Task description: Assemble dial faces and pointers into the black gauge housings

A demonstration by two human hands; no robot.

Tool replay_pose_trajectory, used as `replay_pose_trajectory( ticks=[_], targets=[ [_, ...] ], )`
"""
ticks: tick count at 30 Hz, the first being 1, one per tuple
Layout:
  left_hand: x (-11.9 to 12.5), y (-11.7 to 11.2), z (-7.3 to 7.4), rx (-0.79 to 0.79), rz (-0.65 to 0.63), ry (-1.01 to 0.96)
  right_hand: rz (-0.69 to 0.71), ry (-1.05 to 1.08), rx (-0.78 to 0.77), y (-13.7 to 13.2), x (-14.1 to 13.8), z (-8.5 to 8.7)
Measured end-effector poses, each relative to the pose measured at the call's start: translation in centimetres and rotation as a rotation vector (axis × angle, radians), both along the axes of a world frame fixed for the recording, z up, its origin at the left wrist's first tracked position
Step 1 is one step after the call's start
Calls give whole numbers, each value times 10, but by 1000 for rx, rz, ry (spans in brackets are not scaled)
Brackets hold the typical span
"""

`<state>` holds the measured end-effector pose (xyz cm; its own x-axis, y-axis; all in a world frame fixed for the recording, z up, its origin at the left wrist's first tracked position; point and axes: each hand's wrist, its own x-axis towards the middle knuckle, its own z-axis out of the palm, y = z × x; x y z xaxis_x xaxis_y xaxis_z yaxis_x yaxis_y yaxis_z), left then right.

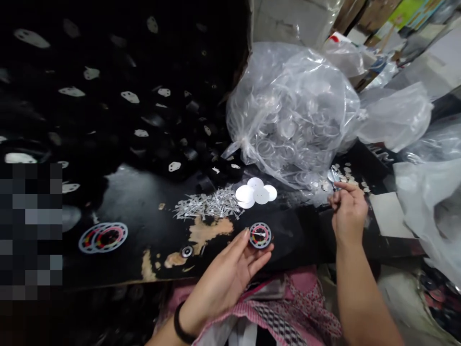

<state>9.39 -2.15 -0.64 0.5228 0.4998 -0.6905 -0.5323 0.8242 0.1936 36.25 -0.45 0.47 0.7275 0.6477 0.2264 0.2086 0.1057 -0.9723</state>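
Observation:
My left hand [234, 269] holds a small round gauge [260, 235] by its edge, its printed dial and white needle facing up. Over to the right, my right hand [348, 206] is closed on a thin shiny tool [332, 179] whose exact kind I cannot make out. The tool's tip is beside scattered small pale pieces [348, 174]. Beyond the gauge lie several white discs [256, 193], overlapping one another. A heap of thin silvery needles [209, 203] spreads to their left. Two printed dial plates [104, 237] overlap at the left of the table.
A clear plastic bag [291, 115] full of transparent rings stands at the back. A dark heap of black parts with white plates [129, 97] fills the back left. A small ring-like part [187, 251] lies near the front edge. A pale card [392, 215] lies at right.

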Motion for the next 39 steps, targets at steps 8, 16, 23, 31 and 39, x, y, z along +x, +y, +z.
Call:
replay_pose_trajectory(
  ticks=[8, 16, 23, 31, 39],
  targets=[
    [4, -3, -12, 53, 6, -76, 751, 348, 73, -13, -113, 44],
    [3, -2, -10, 60, 15, -97, 924, 29, -68, -15, -127, 23],
    [6, -2, -12, 26, 20, -76, 894, 90, 73, -21, -132, 38],
    [8, -3, -12, 40, 16, -41, 983, -116, 61, -14, -135, 25],
    [9, -6, -16, 70, 18, -12, 809, 105, 377, -21, -136, 52]
  ],
)
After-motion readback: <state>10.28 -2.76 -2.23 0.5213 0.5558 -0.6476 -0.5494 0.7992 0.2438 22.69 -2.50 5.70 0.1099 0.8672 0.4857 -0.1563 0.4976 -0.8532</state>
